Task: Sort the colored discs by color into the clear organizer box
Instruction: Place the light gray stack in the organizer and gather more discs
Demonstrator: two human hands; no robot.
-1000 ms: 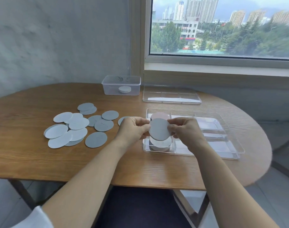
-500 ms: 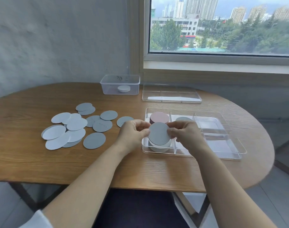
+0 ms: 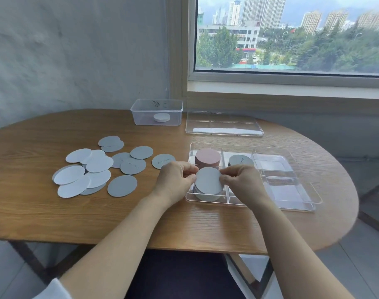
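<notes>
— Where's the grey disc (image 3: 209,180)?
— Tilted over the seven o'clock compartment of the organizer box (image 3: 292,188), above a pale stack (image 3: 208,197).
— The hands?
— The left hand (image 3: 175,180) pinches its nine o'clock edge, and the right hand (image 3: 242,182) pinches its three o'clock edge.
— Others?
— Loose discs (image 3: 93,169) lie at nine o'clock from the box.

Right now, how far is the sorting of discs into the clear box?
Done: a pink stack and a grey stack stand in far compartments of the organizer box, a pale stack near left. In hand: left hand and right hand pinch one pale disc over that stack. Remaining: loose discs on the table.
</notes>
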